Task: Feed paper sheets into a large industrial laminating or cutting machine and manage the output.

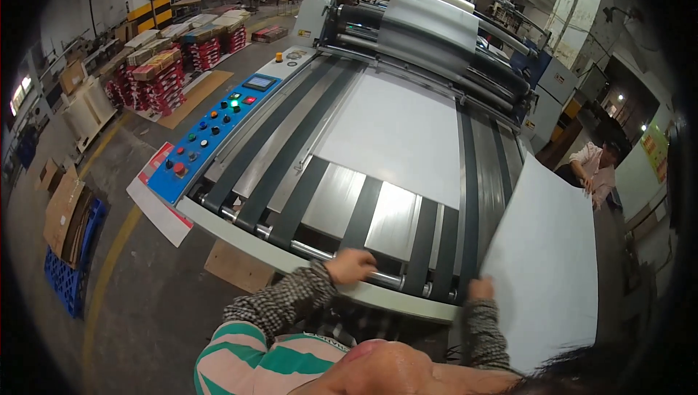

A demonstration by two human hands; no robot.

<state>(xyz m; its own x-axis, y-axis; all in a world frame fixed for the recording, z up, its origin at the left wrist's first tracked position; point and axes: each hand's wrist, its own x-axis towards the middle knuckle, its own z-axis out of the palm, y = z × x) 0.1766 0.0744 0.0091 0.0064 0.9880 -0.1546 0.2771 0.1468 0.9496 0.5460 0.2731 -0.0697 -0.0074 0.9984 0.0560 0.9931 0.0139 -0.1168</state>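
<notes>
L hand [352, 265] rests loosely curled on the roller bar [320, 253] at the conveyor table's [240, 231] near edge, steadying. R hand [480, 290] pinches the white sheet's [549, 271] corner, right of the table, for lifting. Second sheet [396, 133] lies on belts w/ control panel [211, 133] along table's left.

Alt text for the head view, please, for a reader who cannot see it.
A person's right hand holds a large white sheet beside a belt conveyor machine; the left hand rests on its front roller. Another white sheet lies on the belts.
</notes>
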